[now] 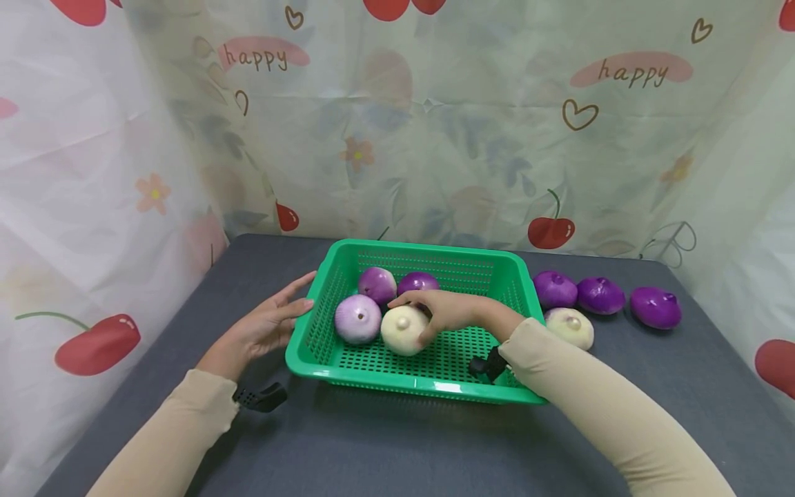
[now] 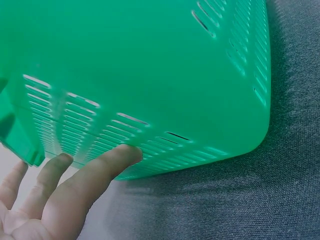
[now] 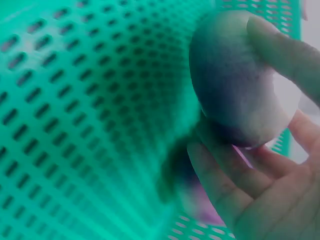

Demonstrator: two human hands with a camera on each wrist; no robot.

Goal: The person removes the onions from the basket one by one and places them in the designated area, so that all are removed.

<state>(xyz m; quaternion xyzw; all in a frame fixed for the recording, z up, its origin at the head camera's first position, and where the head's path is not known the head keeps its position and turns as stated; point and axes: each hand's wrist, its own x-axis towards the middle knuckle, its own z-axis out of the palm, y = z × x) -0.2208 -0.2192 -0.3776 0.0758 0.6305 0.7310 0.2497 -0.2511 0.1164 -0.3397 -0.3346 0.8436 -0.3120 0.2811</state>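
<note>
Our right hand [image 1: 450, 310] grips a white onion [image 1: 400, 336] at the frame's centre, inside the green basket [image 1: 428, 385], beside three purple onions [image 1: 357, 319]. Our left hand [image 1: 263, 331], fingers extended, is at the basket's left wall. We read "happy" twice on the printed curtain [image 1: 428, 159], upper left and upper right. Perforated floor shows right of the gripped onion, where our right sleeve [image 1: 596, 393] crosses the rim. Right of the basket lie three more purple onions [image 1: 600, 295] and another white onion [image 1: 570, 328]; grey tabletop [image 1: 373, 449] spreads across the lower centre.
</note>
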